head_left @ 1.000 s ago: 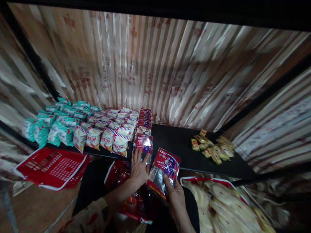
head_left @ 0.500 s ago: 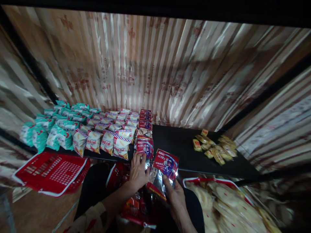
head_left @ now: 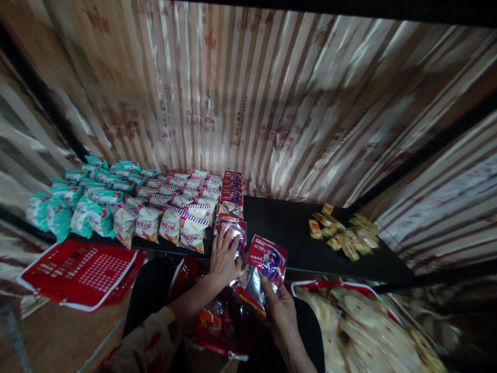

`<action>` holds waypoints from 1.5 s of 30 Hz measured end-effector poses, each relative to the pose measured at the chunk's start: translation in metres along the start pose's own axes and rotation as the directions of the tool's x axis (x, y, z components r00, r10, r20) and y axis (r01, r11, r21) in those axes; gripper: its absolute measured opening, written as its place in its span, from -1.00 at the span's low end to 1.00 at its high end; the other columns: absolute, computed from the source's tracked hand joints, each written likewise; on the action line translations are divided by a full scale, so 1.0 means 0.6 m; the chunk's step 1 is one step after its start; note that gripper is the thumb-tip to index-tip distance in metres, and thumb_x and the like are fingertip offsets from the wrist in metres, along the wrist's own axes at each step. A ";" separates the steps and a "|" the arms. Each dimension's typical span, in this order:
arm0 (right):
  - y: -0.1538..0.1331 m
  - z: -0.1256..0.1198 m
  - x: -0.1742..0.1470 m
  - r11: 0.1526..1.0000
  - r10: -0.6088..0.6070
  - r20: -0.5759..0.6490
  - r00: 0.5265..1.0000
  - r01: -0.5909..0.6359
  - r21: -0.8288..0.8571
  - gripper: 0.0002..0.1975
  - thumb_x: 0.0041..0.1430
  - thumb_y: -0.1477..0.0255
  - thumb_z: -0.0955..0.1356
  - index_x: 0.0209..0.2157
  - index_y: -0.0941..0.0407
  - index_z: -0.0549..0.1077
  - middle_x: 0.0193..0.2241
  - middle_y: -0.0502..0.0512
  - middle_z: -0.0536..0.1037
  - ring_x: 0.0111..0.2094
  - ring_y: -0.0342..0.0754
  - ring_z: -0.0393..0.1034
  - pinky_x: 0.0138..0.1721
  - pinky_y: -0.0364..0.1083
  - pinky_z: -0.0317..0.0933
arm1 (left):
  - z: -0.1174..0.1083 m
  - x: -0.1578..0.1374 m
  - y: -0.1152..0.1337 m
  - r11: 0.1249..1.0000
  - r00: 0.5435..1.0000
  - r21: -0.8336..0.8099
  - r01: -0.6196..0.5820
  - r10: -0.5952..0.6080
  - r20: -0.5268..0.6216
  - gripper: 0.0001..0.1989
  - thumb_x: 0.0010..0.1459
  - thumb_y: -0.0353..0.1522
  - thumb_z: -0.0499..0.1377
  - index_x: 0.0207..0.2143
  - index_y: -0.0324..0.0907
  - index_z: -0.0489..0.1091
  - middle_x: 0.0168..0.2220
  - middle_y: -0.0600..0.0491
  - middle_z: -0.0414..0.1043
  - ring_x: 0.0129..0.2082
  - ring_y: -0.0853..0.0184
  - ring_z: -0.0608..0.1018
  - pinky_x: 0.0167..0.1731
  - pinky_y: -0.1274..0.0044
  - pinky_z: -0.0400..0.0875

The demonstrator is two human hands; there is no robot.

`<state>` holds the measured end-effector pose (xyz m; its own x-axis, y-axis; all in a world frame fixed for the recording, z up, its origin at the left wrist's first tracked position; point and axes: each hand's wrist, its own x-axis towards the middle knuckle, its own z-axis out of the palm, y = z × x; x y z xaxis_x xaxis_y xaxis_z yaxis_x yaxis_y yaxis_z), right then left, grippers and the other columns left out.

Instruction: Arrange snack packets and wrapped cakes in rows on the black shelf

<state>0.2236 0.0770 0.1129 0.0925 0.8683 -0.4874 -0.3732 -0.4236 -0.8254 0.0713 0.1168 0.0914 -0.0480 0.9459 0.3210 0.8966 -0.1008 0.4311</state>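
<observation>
My right hand [head_left: 280,305] grips a red and purple snack packet [head_left: 267,258] by its lower right side, thumb on the front. My left hand [head_left: 225,259] lies with fingers stretched over another red snack packet [head_left: 239,232] at the shelf's front edge, pressing on its face. Behind that one, a column of matching packets [head_left: 232,197] runs back along the black shelf [head_left: 277,223]. Just left of the column stand rows of white snack bags [head_left: 193,231] with striped tops. Between my knees, a red basket [head_left: 180,269] holds more red packets [head_left: 212,318], partly covered by my arms.
Teal snack bags [head_left: 103,220] fill the shelf's left end. Small yellow packets [head_left: 355,241] lie loose toward the right. A red basket [head_left: 77,272] sits at lower left; another basket [head_left: 344,284] at lower right holds pale bagged food [head_left: 373,321]. Striped sheeting [head_left: 217,103] hangs behind.
My left hand has slid forward and up onto the face of the front packet, its fingers straighter. The right hand keeps its packet in nearly the same place. The view has tilted slightly.
</observation>
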 end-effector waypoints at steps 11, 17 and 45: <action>0.012 -0.007 0.004 1.000 -0.007 0.009 1.000 0.007 -0.004 -0.45 -0.35 0.15 0.54 -0.28 0.11 0.45 -0.54 -0.01 0.59 -0.58 -0.03 0.45 -0.56 -0.11 0.30 | 0.012 -0.002 -0.009 0.999 1.000 0.039 -0.011 0.011 -0.005 -0.40 0.10 -0.28 0.10 0.21 -0.14 0.12 0.30 -0.11 -0.02 0.32 0.06 -0.09 0.24 0.14 -0.07; 0.017 -0.009 0.007 1.000 -0.003 -0.012 1.000 0.003 -0.010 -0.43 -0.36 0.18 0.54 -0.26 0.15 0.46 -0.57 0.00 0.58 -0.59 -0.02 0.45 -0.55 -0.11 0.31 | 0.018 -0.012 -0.006 0.999 0.999 0.031 0.024 -0.025 0.025 -0.39 0.10 -0.27 0.11 0.21 -0.20 0.12 0.28 -0.19 -0.02 0.31 0.03 -0.05 0.23 0.16 -0.06; 0.004 0.010 -0.008 0.998 0.044 0.088 0.995 -0.040 -0.039 -0.47 -0.37 0.20 0.56 -0.32 0.14 0.45 -0.54 0.03 0.59 -0.50 0.05 0.50 -0.48 -0.08 0.34 | -0.009 -0.015 -0.009 0.991 0.983 -0.032 0.130 -0.125 0.136 -0.56 0.18 -0.39 0.03 0.14 -0.20 0.23 0.30 -0.13 -0.05 0.31 0.09 -0.06 0.17 0.20 0.12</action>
<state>0.2167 0.0737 0.1150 -0.0058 0.8683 -0.4960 -0.3403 -0.4681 -0.8155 0.0644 0.1072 0.0911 -0.0991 0.9842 0.1469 0.8683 0.0134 0.4959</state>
